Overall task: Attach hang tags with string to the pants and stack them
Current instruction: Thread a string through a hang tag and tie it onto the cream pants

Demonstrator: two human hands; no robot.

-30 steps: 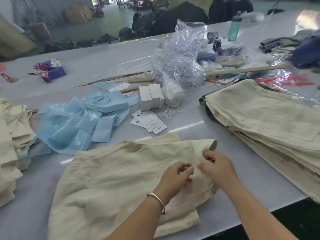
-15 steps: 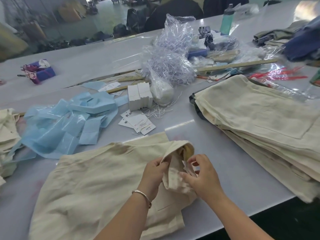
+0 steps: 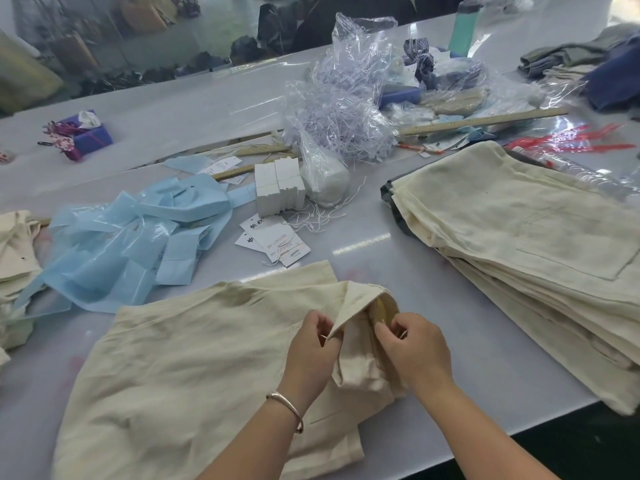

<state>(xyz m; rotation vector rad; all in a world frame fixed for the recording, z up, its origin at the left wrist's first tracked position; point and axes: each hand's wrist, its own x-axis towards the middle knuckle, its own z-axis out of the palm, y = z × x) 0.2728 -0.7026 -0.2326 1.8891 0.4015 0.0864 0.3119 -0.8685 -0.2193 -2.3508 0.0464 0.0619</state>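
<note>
While both hands, left [image 3: 311,344] and right [image 3: 412,351], pinch the pants [image 3: 194,362] waistband open, tags [image 3: 277,242] lie unattached; 1 stack [image 3: 519,237] done beside.

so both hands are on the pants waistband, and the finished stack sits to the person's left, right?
Not quite. Head view: both hands, left hand and right hand, are on the pants waistband, but the finished stack sits to the person's right.
</note>
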